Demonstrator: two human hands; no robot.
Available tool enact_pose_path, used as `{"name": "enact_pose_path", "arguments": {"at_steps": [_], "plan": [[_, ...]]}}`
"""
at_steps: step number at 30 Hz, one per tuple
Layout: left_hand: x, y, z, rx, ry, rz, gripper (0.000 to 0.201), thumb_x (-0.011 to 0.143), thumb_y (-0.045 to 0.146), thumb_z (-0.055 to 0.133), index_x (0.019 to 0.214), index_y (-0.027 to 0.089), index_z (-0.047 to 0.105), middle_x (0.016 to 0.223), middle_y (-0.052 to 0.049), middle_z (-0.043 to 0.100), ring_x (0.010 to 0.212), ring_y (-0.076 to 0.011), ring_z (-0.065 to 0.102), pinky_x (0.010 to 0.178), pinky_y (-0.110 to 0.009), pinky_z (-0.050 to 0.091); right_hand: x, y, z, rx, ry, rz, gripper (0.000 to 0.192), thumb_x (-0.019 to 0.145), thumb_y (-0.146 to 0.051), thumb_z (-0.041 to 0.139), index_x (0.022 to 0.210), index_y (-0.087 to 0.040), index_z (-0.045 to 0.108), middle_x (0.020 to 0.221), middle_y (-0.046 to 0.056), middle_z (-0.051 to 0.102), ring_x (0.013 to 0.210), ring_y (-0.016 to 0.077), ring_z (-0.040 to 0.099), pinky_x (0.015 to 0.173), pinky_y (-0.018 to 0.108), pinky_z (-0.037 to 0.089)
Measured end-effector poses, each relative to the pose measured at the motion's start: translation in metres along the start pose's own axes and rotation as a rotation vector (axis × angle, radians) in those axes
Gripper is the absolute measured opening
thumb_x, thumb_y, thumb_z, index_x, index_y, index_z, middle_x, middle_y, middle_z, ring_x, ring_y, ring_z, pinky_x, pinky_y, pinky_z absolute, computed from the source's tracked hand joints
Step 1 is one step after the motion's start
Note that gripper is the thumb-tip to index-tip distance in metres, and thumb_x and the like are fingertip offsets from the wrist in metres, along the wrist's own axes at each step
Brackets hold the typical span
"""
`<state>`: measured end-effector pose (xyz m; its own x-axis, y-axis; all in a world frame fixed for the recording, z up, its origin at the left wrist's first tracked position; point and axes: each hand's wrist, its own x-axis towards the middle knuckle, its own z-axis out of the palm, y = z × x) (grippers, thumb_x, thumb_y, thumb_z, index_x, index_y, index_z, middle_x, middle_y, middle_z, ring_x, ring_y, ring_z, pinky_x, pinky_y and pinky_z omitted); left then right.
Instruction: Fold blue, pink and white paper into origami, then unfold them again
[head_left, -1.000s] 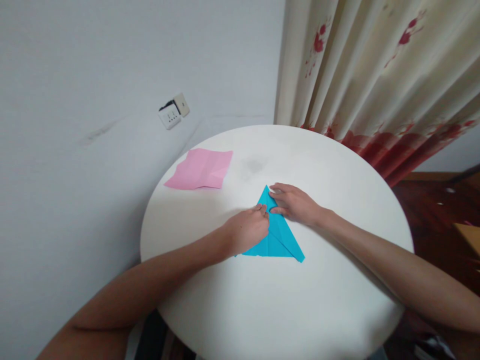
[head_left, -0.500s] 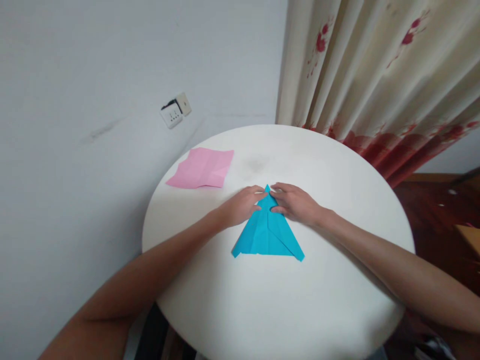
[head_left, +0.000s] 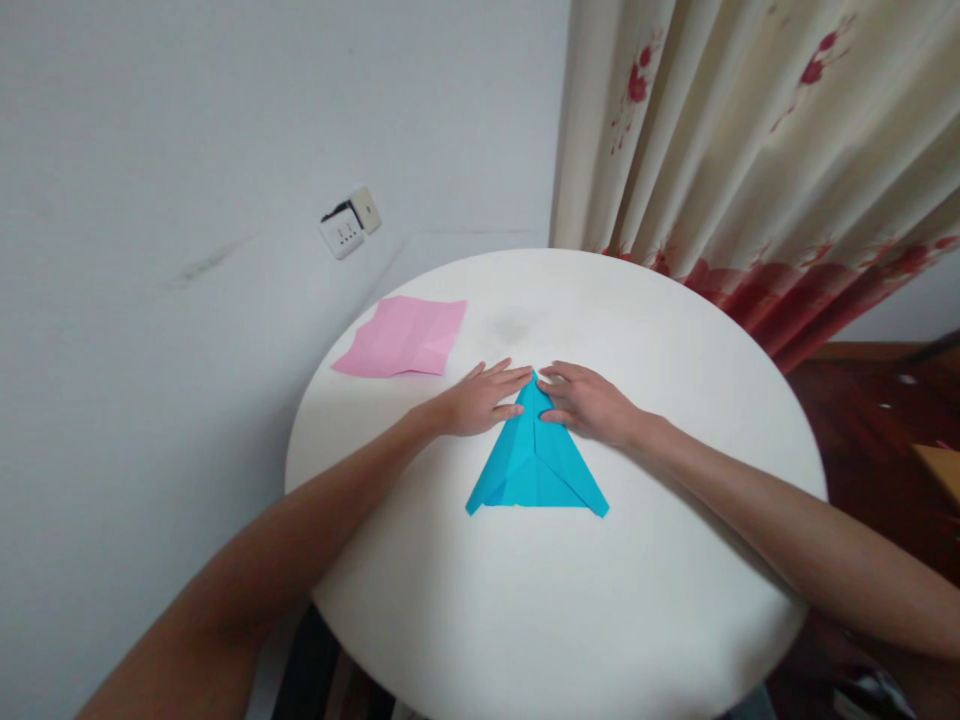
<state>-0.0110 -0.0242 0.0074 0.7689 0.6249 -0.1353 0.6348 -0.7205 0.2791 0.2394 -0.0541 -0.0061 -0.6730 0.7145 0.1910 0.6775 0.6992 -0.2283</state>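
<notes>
A blue sheet of paper (head_left: 536, 470), folded into a triangle with its tip pointing away from me, lies on the round white table (head_left: 555, 610). Creased flaps meet along its middle line. My left hand (head_left: 480, 398) rests flat at the upper left edge, fingers stretched toward the tip and thumb on the paper. On the other side my right hand (head_left: 589, 400) lies with its fingers apart, fingertips touching the right edge near the tip. Neither hand grips the paper.
Pink paper (head_left: 405, 337) with an uneven left edge lies at the table's far left. A wall socket (head_left: 343, 232) is on the wall behind. A flowered curtain (head_left: 720, 150) hangs beyond the table at the right.
My left hand has flattened and its fingers have straightened toward the tip. The left flap now lies folded in to the middle line. My right hand has barely moved.
</notes>
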Motion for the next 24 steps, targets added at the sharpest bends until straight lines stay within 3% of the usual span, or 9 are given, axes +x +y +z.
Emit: {"name": "enact_pose_path", "arguments": {"at_steps": [9, 24], "plan": [[0.0, 0.003, 0.002, 0.059, 0.052, 0.05, 0.061, 0.1, 0.049, 0.045, 0.153, 0.022, 0.034, 0.161, -0.009, 0.03, 0.15, -0.0353, 0.019, 0.118, -0.055, 0.022, 0.0, -0.002, -0.002, 0.001, 0.004, 0.004, 0.057, 0.094, -0.052, 0.058, 0.136, -0.012, 0.058, 0.143, 0.021, 0.053, 0.139, 0.0344, 0.042, 0.111, 0.052, 0.04], [-0.013, -0.001, 0.014, -0.031, 0.227, 0.134, 0.057, 0.096, 0.046, 0.056, 0.147, 0.024, 0.045, 0.155, -0.008, 0.044, 0.149, -0.0272, 0.027, 0.121, -0.05, 0.023, -0.003, -0.004, -0.004, 0.012, -0.038, 0.032, 0.065, 0.095, -0.058, 0.051, 0.144, -0.016, 0.05, 0.149, 0.019, 0.048, 0.141, 0.037, 0.038, 0.111, 0.057, 0.037]]}}
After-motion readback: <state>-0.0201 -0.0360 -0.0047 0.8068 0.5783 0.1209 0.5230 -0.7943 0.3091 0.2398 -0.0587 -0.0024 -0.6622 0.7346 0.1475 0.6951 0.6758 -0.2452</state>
